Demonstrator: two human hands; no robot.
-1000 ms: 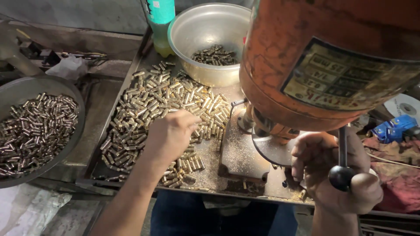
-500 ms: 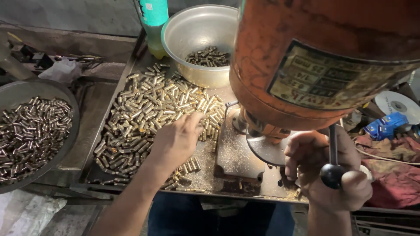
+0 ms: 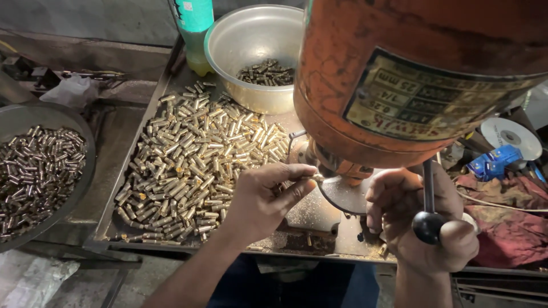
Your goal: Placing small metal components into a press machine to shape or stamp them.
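My left hand (image 3: 264,197) pinches a small brass cylinder (image 3: 315,178) between thumb and fingers and holds it under the orange drill press head (image 3: 399,74), just above the round press table (image 3: 345,194). My right hand (image 3: 425,225) is wrapped around the press's feed lever, whose black ball knob (image 3: 428,227) sticks out between my fingers. A big heap of brass cylinders (image 3: 194,154) lies on the metal tray (image 3: 134,154) to the left of my left hand.
A steel bowl (image 3: 240,40) with some brass pieces stands at the tray's far end beside a green bottle (image 3: 195,28). A dark pan (image 3: 80,188) of silvery pieces sits far left. Red cloth (image 3: 508,228), a disc (image 3: 511,134) and a blue object (image 3: 494,162) lie at right.
My left hand has left the heap with one brass piece and moved right to the spot under the press head. My right hand stays on the lever.
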